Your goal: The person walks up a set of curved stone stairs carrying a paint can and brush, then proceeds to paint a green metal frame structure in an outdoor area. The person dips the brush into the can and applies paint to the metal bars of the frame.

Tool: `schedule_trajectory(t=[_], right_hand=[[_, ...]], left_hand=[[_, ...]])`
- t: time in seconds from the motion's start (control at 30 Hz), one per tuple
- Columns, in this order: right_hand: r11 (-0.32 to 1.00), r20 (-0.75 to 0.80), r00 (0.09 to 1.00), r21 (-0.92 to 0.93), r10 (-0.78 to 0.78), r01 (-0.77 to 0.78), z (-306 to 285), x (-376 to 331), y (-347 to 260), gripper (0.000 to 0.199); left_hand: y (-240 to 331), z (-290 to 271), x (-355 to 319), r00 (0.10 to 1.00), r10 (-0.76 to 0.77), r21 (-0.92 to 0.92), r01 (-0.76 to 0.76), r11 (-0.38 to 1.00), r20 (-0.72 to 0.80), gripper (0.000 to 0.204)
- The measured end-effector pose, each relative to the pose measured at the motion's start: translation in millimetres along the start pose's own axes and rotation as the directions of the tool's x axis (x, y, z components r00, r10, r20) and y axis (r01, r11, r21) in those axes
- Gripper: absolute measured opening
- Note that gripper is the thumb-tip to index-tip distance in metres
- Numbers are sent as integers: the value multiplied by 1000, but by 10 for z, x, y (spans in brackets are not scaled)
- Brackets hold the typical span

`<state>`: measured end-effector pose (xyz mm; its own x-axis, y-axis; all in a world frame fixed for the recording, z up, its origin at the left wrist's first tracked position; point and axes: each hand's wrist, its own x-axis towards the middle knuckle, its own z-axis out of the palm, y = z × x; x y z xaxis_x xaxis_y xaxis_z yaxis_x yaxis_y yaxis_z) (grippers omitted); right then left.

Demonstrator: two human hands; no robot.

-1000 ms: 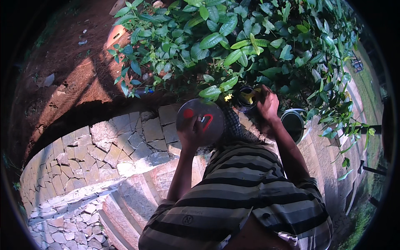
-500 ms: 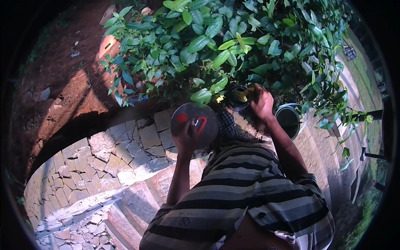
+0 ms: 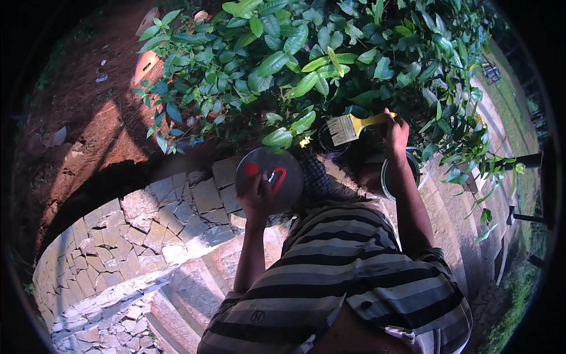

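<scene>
My right hand (image 3: 397, 134) is closed round the yellow handle of a flat paintbrush (image 3: 342, 129). Its pale bristles point left, above the mouth of a small dark tin (image 3: 323, 141). To the left, my left hand (image 3: 257, 197) lies against a round grey disc (image 3: 290, 192) that looks like a lid. A red spot (image 3: 252, 169) and a red loop shape (image 3: 279, 179) show on the disc. My left fingers are pinched together near the loop; what they hold, if anything, is hidden.
Leafy shrubs (image 3: 283, 56) spread just beyond my hands. A bucket (image 3: 418, 170) stands partly behind my right forearm. Uneven stone paving (image 3: 127, 236) and steps (image 3: 194, 289) lie at the lower left, with reddish soil (image 3: 88, 118) farther off.
The paintbrush has come up from the tin into full view, and my right hand has moved right with it. My left hand stays at the grey disc.
</scene>
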<state>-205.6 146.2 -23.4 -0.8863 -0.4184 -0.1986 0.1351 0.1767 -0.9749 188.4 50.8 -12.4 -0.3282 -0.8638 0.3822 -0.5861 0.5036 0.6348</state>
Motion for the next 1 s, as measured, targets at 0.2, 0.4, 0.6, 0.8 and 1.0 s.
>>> schedule_trajectory(t=[0.2,0.4,0.6,0.8,1.0], right_hand=[[877,201,979,465,32,-124,-93,-152,-293,20],[806,299,940,590,-163,-48,-86,-288,-548,22],[771,271,936,636,-227,3,-48,-397,-749,22],[928,187,929,263,-318,265,79,-320,-612,24],[790,395,770,-155,-501,593,278,-471,-472,24]], left_hand=[[-53,73,20,986,111,14,-110,994,-121,9],[-18,55,-3,993,61,-18,-63,998,-104,10],[-45,19,-14,999,19,28,-18,999,-38,16],[46,5,-12,1000,2,28,-1,1000,-31,16],[19,4,-18,1000,-3,-1,3,1000,-31,17]])
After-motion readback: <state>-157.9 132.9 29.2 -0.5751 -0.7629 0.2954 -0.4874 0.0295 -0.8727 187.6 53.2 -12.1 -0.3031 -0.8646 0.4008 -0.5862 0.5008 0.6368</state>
